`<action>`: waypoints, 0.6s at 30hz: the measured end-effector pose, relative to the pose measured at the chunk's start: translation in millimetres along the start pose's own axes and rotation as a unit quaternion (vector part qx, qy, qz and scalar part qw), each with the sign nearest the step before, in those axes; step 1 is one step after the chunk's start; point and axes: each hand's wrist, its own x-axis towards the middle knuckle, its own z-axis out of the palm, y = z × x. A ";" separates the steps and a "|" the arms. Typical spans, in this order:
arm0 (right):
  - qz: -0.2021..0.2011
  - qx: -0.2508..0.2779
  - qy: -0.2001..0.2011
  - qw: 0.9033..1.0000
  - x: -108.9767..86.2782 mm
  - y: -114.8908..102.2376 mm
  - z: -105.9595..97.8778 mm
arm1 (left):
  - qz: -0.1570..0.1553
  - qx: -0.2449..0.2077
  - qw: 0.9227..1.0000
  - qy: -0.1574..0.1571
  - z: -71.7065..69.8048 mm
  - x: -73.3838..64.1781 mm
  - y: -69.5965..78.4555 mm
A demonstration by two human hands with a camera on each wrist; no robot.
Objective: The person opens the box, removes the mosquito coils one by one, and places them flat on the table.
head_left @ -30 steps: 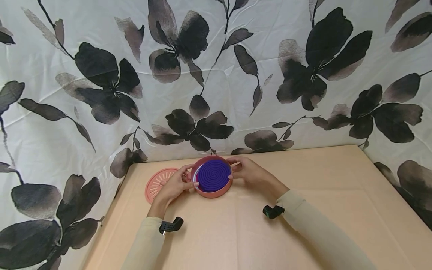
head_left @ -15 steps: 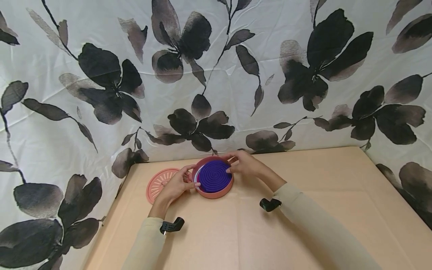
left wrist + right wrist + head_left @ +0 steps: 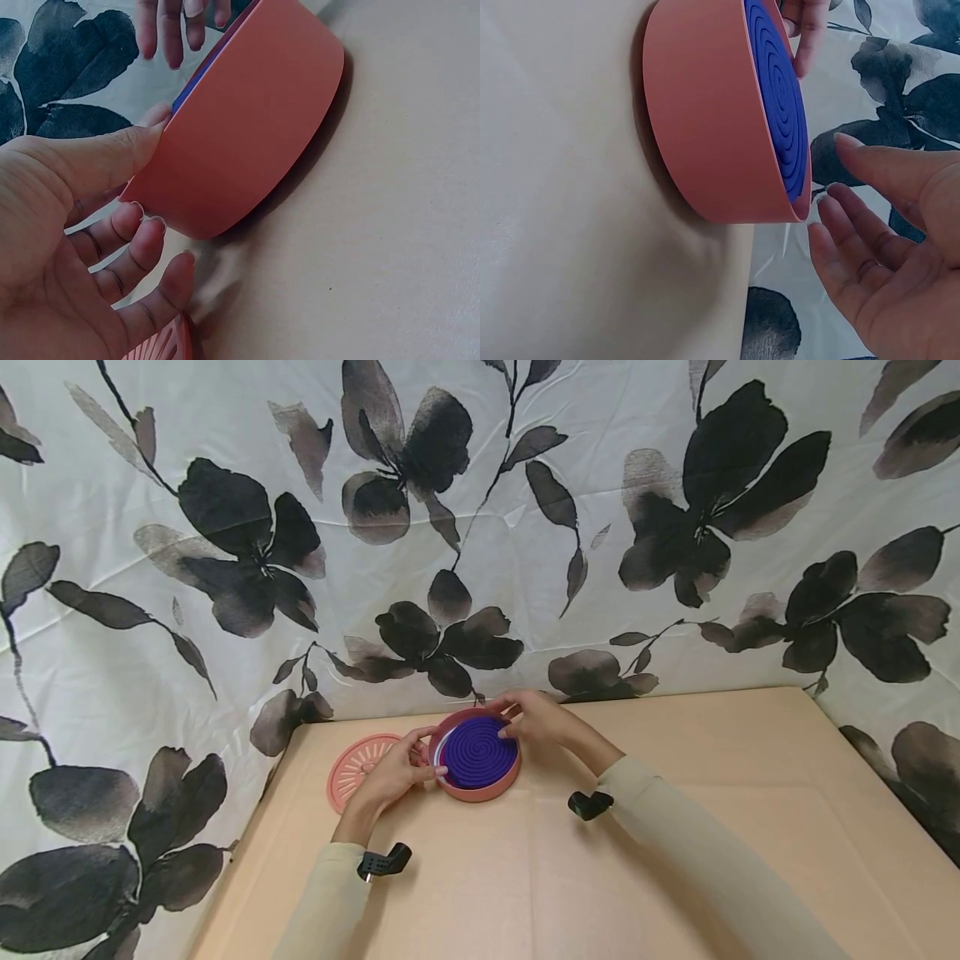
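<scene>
A round, terracotta-pink container (image 3: 480, 795) sits near the far edge of the table, with a flat purple spiral coil (image 3: 480, 753) like a mosquito coil inside it. A thin pale rim shows at the coil's left. My left hand (image 3: 392, 774) grips the container's left wall, the thumb (image 3: 112, 157) at its rim and other fingers partly hidden. Over the far right rim is my right hand (image 3: 542, 720); in the right wrist view that hand (image 3: 900, 247) holds nothing, its fingers loosely bent and apart from the wall.
A pink slotted disc (image 3: 352, 770), like a lid, lies flat behind my left hand. The tan-covered table (image 3: 675, 793) reaches to the right and front. Behind it hangs a white cloth (image 3: 525, 568) with dark flowers.
My right hand has moved left and slightly away from me, off the container's right side and over its far right rim. The left hand keeps its grip; the container stays put.
</scene>
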 end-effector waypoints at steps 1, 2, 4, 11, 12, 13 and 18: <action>0.001 -0.003 -0.001 1.000 1.3 0.0 -0.1 | 0.000 0.000 1.000 0.000 0.0 0.3 -0.1; 0.001 -0.005 -0.002 1.000 2.4 -0.2 -0.3 | 0.000 -0.001 1.000 -0.001 -0.1 0.5 -0.2; 0.000 -0.011 -0.006 1.000 4.7 -0.5 -0.9 | -0.001 -0.002 1.000 0.000 -0.1 1.1 -0.6; -0.004 -0.033 -0.013 0.999 12.3 -2.9 -1.3 | 0.000 -0.002 1.000 0.003 0.7 3.0 -0.3; -0.002 -0.032 -0.015 0.999 13.3 -3.2 -1.0 | -0.001 -0.001 1.000 0.004 0.9 3.2 0.0; 0.002 -0.032 -0.016 0.999 13.8 -3.9 -0.4 | -0.002 0.000 1.000 0.005 0.8 3.2 0.4; 0.004 -0.039 -0.015 0.999 16.7 -5.3 3.1 | -0.006 0.001 1.000 0.005 0.5 3.2 1.7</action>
